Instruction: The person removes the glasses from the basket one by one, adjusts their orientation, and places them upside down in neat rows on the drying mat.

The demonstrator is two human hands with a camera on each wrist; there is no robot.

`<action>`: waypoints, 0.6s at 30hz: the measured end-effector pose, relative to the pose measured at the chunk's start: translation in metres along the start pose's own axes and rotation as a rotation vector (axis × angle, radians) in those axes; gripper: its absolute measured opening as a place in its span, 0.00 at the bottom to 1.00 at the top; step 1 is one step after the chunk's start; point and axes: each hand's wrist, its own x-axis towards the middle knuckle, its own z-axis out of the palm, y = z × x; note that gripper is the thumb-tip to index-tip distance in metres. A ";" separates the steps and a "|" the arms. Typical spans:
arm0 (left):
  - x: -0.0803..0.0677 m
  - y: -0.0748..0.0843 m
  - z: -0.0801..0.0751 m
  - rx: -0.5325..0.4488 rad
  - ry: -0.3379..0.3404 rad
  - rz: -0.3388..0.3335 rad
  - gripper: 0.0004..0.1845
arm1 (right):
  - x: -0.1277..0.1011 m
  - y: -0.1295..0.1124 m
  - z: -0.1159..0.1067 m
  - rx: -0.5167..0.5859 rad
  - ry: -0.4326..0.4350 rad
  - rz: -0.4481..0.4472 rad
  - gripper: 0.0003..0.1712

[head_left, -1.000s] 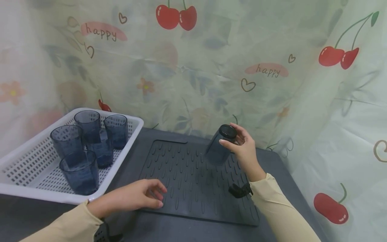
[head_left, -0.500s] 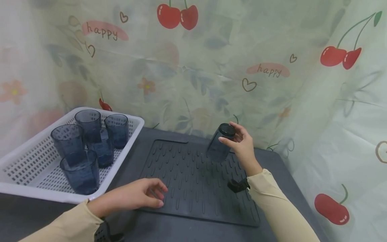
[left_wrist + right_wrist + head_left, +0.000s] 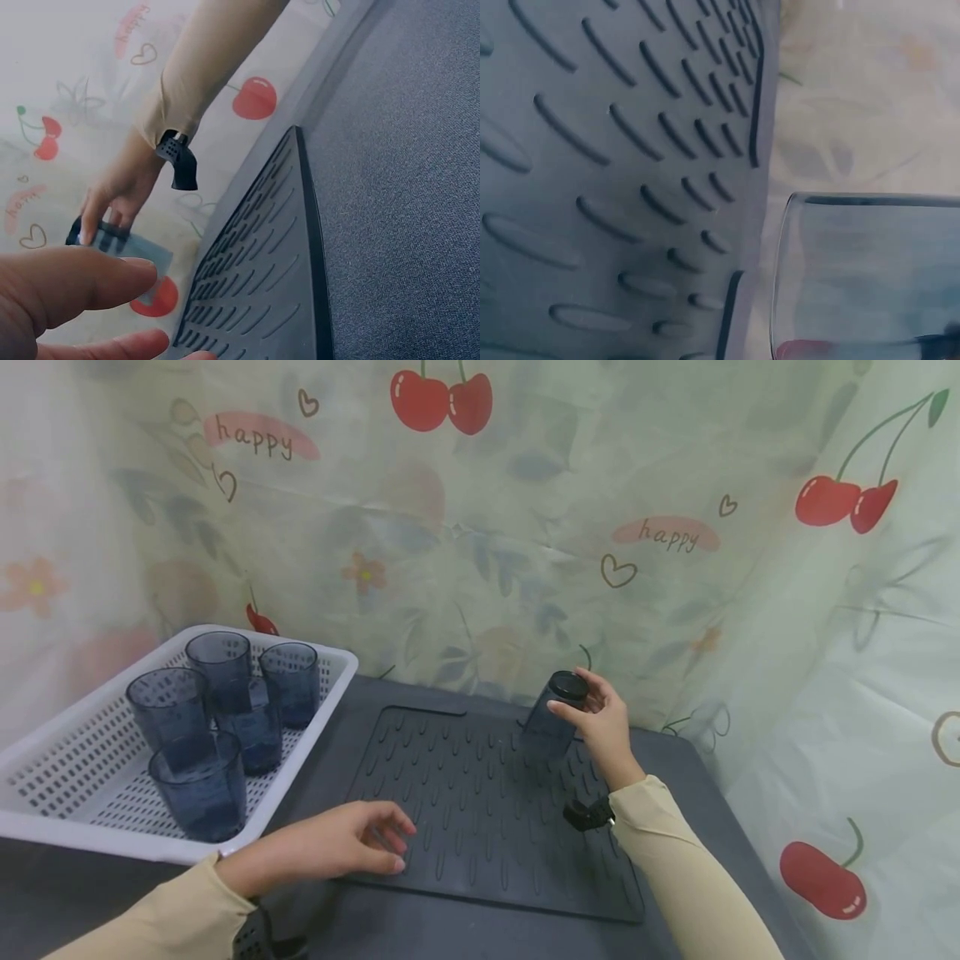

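My right hand (image 3: 606,722) holds a dark blue glass tumbler (image 3: 551,718) upside down, thumb on one side and fingers round the other near its base. The tumbler leans a little, its mouth low over the far right part of a black ridged drying mat (image 3: 465,827). In the right wrist view, the clear wall and rim of the tumbler (image 3: 870,270) show beside the mat's edge. My left hand (image 3: 337,843) hovers at the mat's near left corner, fingers loosely bent around nothing; its thumb and fingertips fill the lower left of the left wrist view.
On the left, a white perforated plastic basket (image 3: 112,848) contains several upright blue tumblers (image 3: 198,793). A dark grey tabletop (image 3: 450,935) lies under everything. Behind and to the right hangs a curtain (image 3: 480,568) printed with cherries, close to the mat's far edge.
The tumbler in my right hand has shifted slightly back and to the right over the mat, and dipped a little in the last half second. My left hand stays put.
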 end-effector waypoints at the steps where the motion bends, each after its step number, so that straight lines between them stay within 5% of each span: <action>1: 0.000 0.000 0.000 -0.001 -0.003 0.002 0.22 | 0.001 0.002 0.000 -0.002 0.007 0.003 0.42; 18: 0.000 -0.003 0.000 0.003 0.010 0.016 0.21 | 0.006 0.033 -0.007 -0.039 0.113 0.048 0.43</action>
